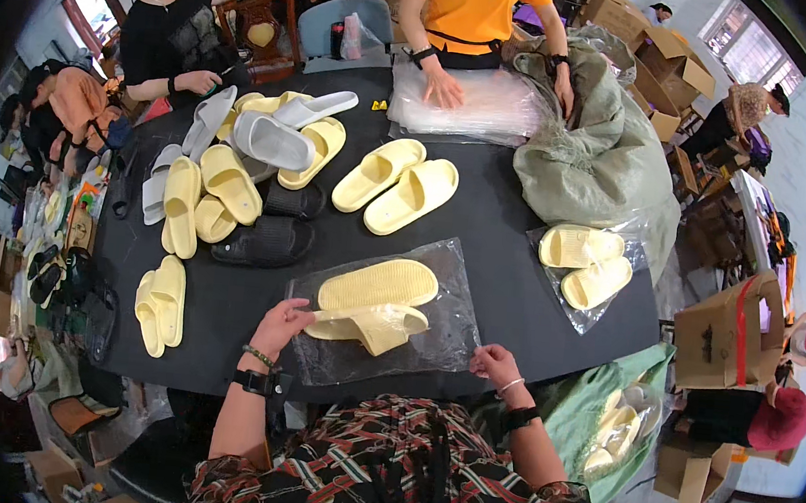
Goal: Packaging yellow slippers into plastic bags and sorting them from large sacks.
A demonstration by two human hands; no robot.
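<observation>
At the black desk (515, 296), a pair of yellow slippers (375, 286) lies before me within the outline of a clear plastic bag (454, 326), one flat, ribbed face up, the other tipped sideways; how far inside they sit, I cannot tell. My right grip (497, 367) pinches the bag's right edge. My left grip (279, 327) meets its left edge beside a slipper's end, whether closed I cannot tell. Across from me, a co-worker's hand (445, 89) rests on stacked clear bags (499, 110).
</observation>
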